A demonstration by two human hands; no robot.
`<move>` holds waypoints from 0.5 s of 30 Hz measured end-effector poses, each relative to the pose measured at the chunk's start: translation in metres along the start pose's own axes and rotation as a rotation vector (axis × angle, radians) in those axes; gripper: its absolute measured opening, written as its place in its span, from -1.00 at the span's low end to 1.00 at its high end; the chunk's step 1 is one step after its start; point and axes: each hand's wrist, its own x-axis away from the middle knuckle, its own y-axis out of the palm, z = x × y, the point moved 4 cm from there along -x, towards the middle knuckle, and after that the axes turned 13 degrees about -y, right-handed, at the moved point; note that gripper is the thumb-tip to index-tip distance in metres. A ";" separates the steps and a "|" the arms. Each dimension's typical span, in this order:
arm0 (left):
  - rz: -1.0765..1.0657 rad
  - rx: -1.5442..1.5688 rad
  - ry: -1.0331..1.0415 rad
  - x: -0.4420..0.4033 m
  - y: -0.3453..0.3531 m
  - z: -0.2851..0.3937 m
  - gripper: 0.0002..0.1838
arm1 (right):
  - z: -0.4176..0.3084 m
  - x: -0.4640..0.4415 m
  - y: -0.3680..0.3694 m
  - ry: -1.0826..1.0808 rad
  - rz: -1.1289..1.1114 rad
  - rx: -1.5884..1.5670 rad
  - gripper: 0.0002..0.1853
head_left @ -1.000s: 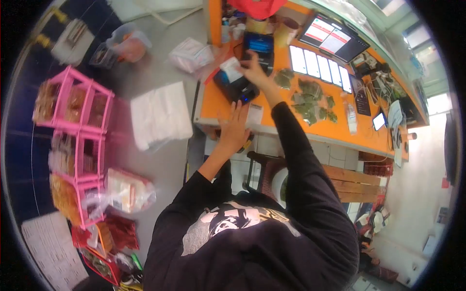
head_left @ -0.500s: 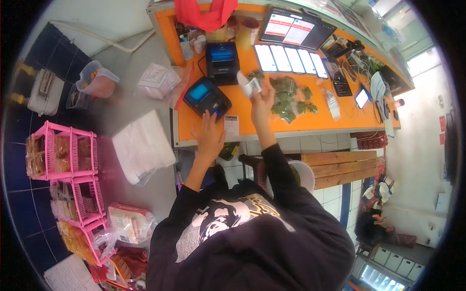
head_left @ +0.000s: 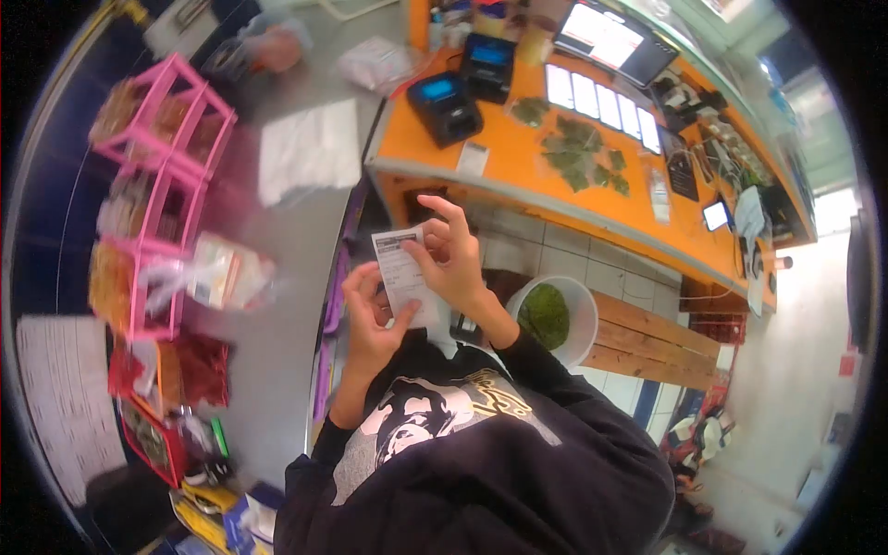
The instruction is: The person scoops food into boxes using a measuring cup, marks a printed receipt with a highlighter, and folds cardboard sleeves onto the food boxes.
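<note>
A printed paper receipt [head_left: 400,277] is held up in front of my body, its text facing me. My left hand [head_left: 372,324] pinches its lower part, thumb over the front. At the upper right edge, my right hand [head_left: 451,259] grips the paper between thumb and fingers, with the index finger raised. Beyond the hands, on the orange counter [head_left: 518,180], stand a black receipt printer [head_left: 445,109] with a blue screen and a second black printer [head_left: 487,67]. Another paper slip [head_left: 473,159] lies by the counter's front edge.
Bagged green leaves [head_left: 575,153] and a row of lit phones [head_left: 601,106] lie on the counter near a monitor [head_left: 606,39]. A bucket [head_left: 578,319] with green contents stands by a wooden bench [head_left: 647,338]. Leftward are white bags [head_left: 310,153] and pink racks [head_left: 166,199].
My left hand has left the printer and taken hold of the receipt. My right hand has brought the receipt from over the counter back toward my body. The view has turned left.
</note>
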 end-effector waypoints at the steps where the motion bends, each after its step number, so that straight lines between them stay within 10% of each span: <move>1: -0.015 -0.074 -0.004 0.023 -0.004 0.002 -0.25 | -0.009 0.013 0.008 0.014 -0.064 -0.007 -0.35; 15: 0.186 -0.212 -0.010 0.204 -0.085 0.071 -0.14 | -0.128 0.075 0.141 0.041 -0.238 -0.336 -0.42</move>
